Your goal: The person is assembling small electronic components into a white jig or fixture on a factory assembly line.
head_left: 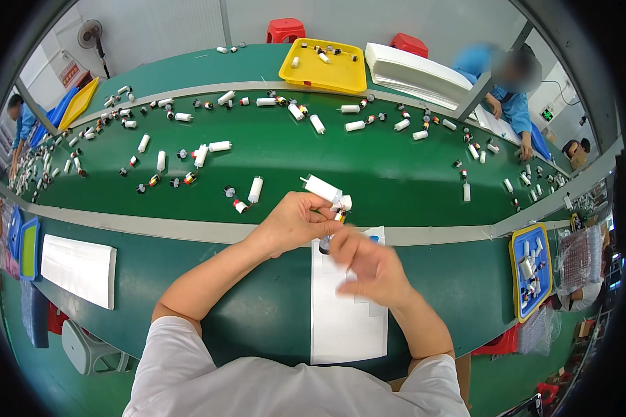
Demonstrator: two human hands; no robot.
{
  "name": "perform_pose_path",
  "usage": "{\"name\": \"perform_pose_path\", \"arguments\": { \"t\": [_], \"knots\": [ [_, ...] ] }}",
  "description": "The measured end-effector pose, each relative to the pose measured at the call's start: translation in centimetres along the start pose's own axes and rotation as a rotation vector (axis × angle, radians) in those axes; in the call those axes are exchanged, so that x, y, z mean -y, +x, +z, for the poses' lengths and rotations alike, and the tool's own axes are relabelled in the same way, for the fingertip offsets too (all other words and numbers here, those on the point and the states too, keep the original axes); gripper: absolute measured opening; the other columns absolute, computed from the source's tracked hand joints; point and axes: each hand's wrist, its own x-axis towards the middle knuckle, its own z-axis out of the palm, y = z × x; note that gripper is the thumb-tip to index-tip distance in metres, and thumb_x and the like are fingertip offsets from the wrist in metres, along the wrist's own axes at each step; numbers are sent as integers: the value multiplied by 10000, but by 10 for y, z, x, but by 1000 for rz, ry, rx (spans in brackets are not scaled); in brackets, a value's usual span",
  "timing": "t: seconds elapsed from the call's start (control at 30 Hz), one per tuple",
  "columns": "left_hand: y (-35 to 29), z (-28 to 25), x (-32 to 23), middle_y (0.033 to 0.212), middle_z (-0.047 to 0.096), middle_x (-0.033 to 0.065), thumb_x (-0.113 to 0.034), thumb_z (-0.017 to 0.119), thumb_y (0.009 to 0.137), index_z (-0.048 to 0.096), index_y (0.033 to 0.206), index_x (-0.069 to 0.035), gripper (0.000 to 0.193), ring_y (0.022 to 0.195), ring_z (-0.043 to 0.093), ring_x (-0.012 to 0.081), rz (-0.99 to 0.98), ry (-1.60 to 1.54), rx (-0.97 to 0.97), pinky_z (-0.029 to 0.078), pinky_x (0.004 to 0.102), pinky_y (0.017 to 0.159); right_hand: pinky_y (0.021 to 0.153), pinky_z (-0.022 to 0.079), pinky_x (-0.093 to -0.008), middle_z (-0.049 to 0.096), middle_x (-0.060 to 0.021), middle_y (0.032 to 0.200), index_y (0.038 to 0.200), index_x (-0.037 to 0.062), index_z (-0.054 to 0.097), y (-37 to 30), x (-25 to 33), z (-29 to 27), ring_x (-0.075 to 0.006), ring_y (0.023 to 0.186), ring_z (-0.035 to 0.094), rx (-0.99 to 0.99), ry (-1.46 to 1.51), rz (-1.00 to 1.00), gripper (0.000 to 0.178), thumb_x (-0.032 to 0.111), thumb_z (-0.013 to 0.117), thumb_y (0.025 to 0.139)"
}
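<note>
Cylinder (323,187), white, is pinched in the left hand (298,221) above the green tabletop (257,153), presumably angled so its right end is within reach of the right hand (371,264), blurred and half curled; whether that one grips anything, I cannot tell. Paper (348,333) lies beneath, perhaps as a mat.

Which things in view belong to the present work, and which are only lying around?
Likely in the work: white cylinder in the left hand; similar white cylinders on the green surface.
Likely just around: standing fan; red stools; grey stool.
</note>
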Motion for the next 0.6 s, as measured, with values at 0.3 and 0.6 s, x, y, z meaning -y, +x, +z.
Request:
{"name": "perform_pose_path", "arguments": {
  "t": [0.3,0.6],
  "knots": [
    [-4,15,-3,933,708,59,50,701,856,648,1094,41,245,847,671,92,59,135,-17,534,242,732,782,428,-242,504,18,920,858,39,594,-5,-49,-15,-78,874,513,-686,278,129,154,131,697,928],
    [-5,31,-7,1011,710,74,10,687,873,669,1065,15,193,825,644,98,207,135,7,516,257,696,700,525,-297,598,-33,826,751,38,568,-12,-44,-47,-134,722,600,-517,276,266,232,45,795,799]
  ]
}}
